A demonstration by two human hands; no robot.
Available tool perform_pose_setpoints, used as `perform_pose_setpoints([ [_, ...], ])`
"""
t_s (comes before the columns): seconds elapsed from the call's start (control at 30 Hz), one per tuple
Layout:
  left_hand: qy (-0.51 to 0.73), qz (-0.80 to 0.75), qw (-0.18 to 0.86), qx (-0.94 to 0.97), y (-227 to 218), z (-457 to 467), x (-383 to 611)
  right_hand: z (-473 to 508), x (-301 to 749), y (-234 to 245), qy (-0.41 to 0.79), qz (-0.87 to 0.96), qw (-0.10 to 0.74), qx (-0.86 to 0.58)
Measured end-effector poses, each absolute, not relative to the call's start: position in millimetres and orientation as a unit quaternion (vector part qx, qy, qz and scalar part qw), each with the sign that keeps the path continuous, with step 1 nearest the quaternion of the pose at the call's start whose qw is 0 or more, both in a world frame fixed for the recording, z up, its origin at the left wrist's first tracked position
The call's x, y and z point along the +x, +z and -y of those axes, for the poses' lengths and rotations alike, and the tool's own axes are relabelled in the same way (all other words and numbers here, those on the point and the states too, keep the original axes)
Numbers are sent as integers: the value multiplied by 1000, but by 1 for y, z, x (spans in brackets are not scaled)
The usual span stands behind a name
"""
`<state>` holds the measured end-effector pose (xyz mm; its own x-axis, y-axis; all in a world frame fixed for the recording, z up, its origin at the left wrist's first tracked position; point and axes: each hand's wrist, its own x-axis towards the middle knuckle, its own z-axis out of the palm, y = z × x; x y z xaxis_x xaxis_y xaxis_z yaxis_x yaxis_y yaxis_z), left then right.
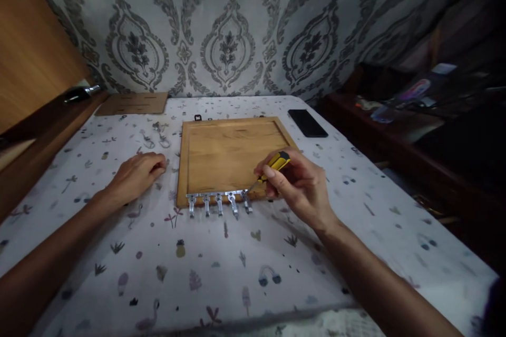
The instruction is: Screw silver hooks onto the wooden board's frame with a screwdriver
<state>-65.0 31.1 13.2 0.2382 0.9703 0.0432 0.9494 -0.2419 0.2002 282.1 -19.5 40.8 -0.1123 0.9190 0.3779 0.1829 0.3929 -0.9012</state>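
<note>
A wooden board (pixel 227 155) lies flat on the patterned tablecloth. Along its near edge runs a metal hook rail (pixel 219 200) with several hooks hanging over the edge. My right hand (pixel 298 184) is closed round a yellow and black screwdriver (pixel 274 164), whose tip rests at the rail's right end. My left hand (pixel 136 174) lies on the cloth left of the board, fingers curled, pinched on something too small to name.
A black phone (pixel 307 122) lies beyond the board's right corner. Small metal parts (pixel 156 137) sit at the board's upper left. A cardboard sheet (pixel 132 103) rests at the back left. A wooden ledge (pixel 47 121) borders the left; a dark, cluttered shelf (pixel 399 116) stands on the right.
</note>
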Motion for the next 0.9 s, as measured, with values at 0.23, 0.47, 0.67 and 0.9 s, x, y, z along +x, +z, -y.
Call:
perform_pose_setpoints([
  [0.23, 83, -579, 83, 807, 12, -33, -69, 19, 282, 42, 367, 653, 519, -412],
  [0.47, 65, -579, 113, 805, 22, -35, -65, 19, 283, 40, 371, 654, 513, -413],
  [0.67, 60, -592, 85, 799, 19, -35, -65, 18, 283, 40, 363, 656, 526, -402],
  [0.9, 76, -570, 115, 810, 18, -38, -70, 17, 284, 38, 374, 655, 531, -386],
])
